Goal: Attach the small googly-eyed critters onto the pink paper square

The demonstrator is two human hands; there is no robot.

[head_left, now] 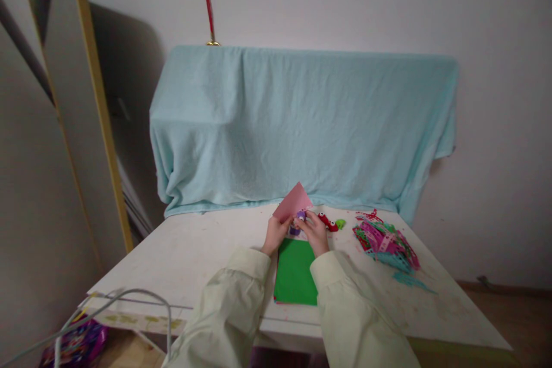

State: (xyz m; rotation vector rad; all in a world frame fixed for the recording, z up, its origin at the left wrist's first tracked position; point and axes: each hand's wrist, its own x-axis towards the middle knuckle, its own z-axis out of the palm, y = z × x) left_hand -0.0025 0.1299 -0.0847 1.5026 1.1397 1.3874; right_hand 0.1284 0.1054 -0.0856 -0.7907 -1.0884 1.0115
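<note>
Relation of my hands to the purple piece, with the green sheet as landmark. The green sheet [296, 273] lay flat on the surface [207, 247], its long axis running away from me, between my two sleeves. The purple piece [301, 216], which bore a white spot, was just beyond the far edge of the green sheet, in the gap between my hands. More purple showed below the spot, nearer the green sheet; whether it belonged to the same piece I could not tell. The visible purple ran from near-left to far-right, though my fingers hid part of it and its true long axis was uncertain. My right hand [315, 231], at the far right corner of the green sheet, was the nearer to it, fingertips closed on the purple piece. My left hand [276, 234], off the far left corner of the green sheet, had thumb and fingers pinched on the near left part of the pink sheet [294, 198]. That sheet stood out beyond the green sheet, turned askew to it, one corner pointing away from me. Red pieces [331, 224] with white eye-like spots lay beyond and to the right of the green sheet, just beside my right hand.
</note>
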